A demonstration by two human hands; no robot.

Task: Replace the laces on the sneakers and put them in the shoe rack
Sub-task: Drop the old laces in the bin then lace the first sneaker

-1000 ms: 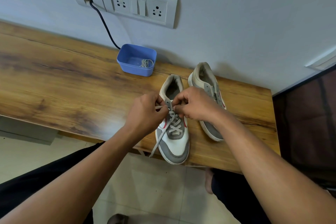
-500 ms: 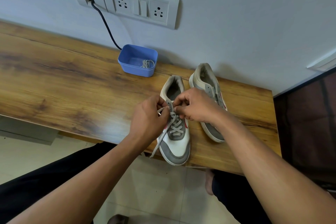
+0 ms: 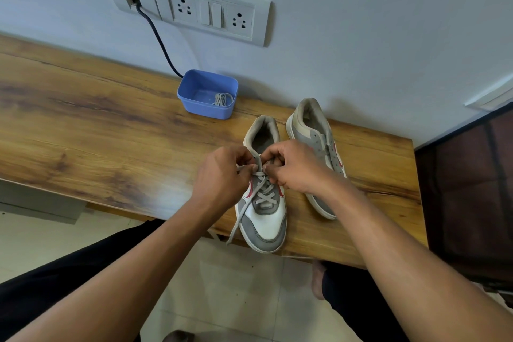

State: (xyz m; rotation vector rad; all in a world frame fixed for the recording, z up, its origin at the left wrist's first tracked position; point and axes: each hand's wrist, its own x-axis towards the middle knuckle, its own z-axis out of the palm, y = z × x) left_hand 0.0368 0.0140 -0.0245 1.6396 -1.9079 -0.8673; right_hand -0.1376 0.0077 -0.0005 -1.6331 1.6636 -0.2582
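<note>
Two grey and white sneakers stand on the wooden table (image 3: 83,130), toes toward me. The left sneaker (image 3: 263,219) carries a grey lace (image 3: 263,191) crossed through its lower eyelets, with one loose end hanging past the table's front edge. My left hand (image 3: 222,175) pinches the lace at the shoe's upper left eyelets. My right hand (image 3: 294,166) pinches the lace on the upper right side, fingers curled over the tongue. The right sneaker (image 3: 313,133) has no lace and is partly hidden behind my right wrist.
A blue plastic tub (image 3: 206,94) near the wall holds a coiled grey lace (image 3: 222,98). A black cable (image 3: 158,39) runs down from a wall plate beside the socket panel (image 3: 211,12). A dark cabinet (image 3: 472,189) stands to the right of the table.
Both hands stay at the top of the left sneaker, fingers shifting slightly on the lace. The view has drifted a little; the shoes have not moved.
</note>
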